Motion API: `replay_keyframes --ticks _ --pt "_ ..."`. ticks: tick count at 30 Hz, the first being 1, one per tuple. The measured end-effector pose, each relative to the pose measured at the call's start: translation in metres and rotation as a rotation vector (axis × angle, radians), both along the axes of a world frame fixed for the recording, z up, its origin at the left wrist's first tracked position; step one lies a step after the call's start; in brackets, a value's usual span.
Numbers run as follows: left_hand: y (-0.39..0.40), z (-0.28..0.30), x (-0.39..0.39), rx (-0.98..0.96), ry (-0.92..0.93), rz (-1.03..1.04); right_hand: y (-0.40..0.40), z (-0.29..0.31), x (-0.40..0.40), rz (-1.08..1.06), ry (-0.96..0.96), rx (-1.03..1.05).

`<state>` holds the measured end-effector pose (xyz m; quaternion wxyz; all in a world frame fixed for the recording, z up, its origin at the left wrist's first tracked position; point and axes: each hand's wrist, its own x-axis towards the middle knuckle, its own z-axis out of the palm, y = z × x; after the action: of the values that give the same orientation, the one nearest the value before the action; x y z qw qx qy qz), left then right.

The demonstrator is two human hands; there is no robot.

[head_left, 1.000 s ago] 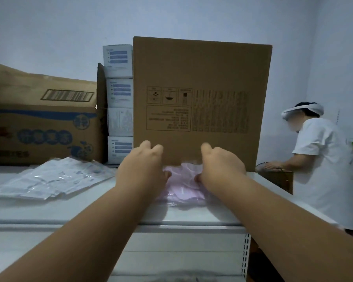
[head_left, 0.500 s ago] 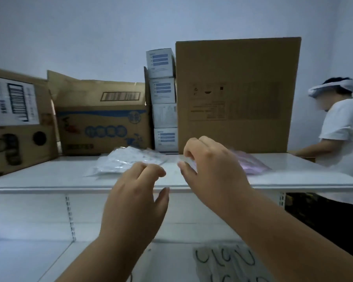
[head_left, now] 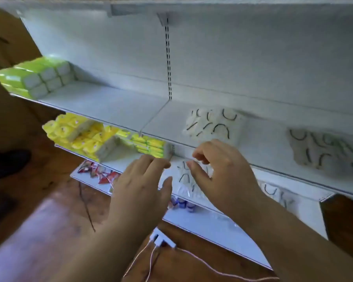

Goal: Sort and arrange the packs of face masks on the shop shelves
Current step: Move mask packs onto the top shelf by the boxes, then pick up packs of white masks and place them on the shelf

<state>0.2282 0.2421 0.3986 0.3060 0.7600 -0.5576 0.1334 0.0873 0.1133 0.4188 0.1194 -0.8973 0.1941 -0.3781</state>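
Both my left hand (head_left: 140, 186) and right hand (head_left: 222, 171) hover with fingers released, grasping nothing, above the mask pack (head_left: 189, 180) on the lower shelf (head_left: 222, 226); I judge it light, floppy, slick film, best pinched at opposite edges.

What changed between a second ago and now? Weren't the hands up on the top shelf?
Both hands let go of the pink pack on top and dropped lower; the left hand and right hand now hover, holding nothing, over a clear mask pack. Both remain empty, as half a second ago.
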Motion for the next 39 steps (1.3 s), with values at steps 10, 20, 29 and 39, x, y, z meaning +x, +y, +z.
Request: replay_keyframes --ticks 10,20,29,39 --pt "-0.067 -0.182 -0.074 0.471 0.239 -0.144 -0.026 -0.208 -0.105 -0.293 0.191 0.504" --pt "-0.171 -0.317 -0.155 0.646 0.391 -0.171 -0.135 -0.345 -0.160 -0.440 0.375 0.641" --pt "-0.220 -0.401 -0.198 0.794 0.407 -0.281 -0.209 -0.463 -0.199 -0.685 0.591 0.854" --pt "-0.273 -0.444 -0.222 0.957 0.321 -0.411 -0.271 -0.511 -0.212 -0.929 0.867 0.896"
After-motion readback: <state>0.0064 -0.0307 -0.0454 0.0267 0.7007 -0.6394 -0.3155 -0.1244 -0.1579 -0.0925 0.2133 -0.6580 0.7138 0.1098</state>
